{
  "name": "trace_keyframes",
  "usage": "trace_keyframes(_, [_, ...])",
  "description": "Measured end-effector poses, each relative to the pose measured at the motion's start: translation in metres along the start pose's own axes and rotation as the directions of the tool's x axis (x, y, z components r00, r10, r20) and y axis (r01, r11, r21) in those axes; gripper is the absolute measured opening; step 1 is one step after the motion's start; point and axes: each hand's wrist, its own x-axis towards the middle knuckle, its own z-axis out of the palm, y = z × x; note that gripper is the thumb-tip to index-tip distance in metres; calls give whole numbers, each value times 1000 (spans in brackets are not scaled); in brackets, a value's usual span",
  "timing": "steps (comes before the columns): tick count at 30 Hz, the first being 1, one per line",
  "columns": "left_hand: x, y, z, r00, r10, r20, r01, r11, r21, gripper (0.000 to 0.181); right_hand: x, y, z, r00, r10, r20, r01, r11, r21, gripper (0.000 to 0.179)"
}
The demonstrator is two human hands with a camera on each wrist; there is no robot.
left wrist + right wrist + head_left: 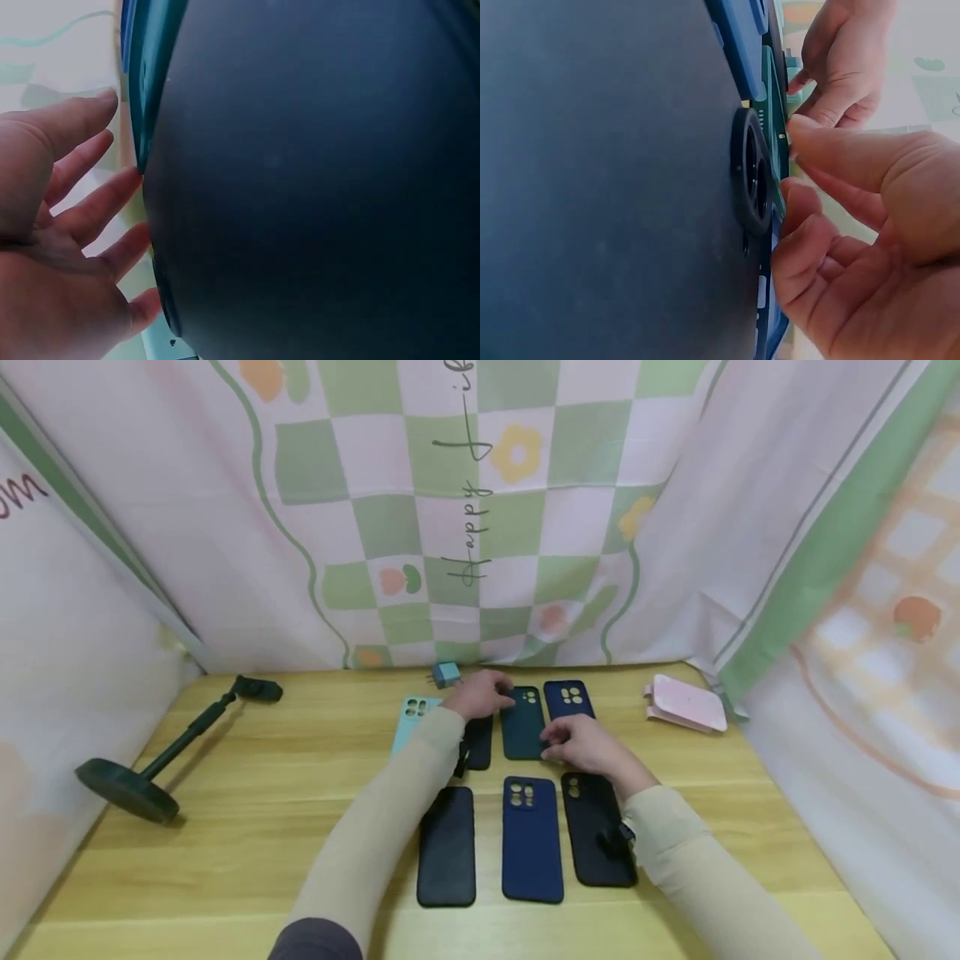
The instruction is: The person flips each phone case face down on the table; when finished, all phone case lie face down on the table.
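A dark green phone case lies flat in the back row, between my two hands. My left hand is over its upper left side, fingers loosely spread and fingertips near the edge. Beneath that hand a black phone case is partly hidden. My right hand is at the lower right corner of the green case, its fingers loosely bent; in the right wrist view the thumb and fingers come close to the green case. Whether they touch it is unclear.
A light blue case and a navy case flank the back row. In front lie a black case, a blue case and another black case. Around them are a charger plug, a pink stand and a dark green stand.
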Motion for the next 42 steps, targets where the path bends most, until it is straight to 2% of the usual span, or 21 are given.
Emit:
trace_keyframes(10, [-1,-5,-3,1000,-1,15,1,999,34,35,2,-12,-3,999,6,33,-1,987,-161,16])
trace_keyframes(17, [-2,-8,-4,1000,-2,26,1,998,56,36,4,-14,-1,995,-61,76,80,959,-273,7])
trace_keyframes(23, [-3,-18,-4,1000,23,-5,-23,996,-89,37,4,-12,2,991,-102,89,123,957,-264,13])
trace_keyframes(29, [-7,-25,-7,999,31,-40,-41,964,-265,37,2,-12,3,988,-131,78,146,960,-239,15])
trace_keyframes(34, [-12,-29,-11,997,8,-70,-33,933,-359,37,0,-13,3,991,-127,40,132,974,-185,12])
trace_keyframes(42, [-17,-33,-17,993,-16,-113,-46,851,-523,35,-1,-11,2,990,-130,-54,129,991,-32,8])
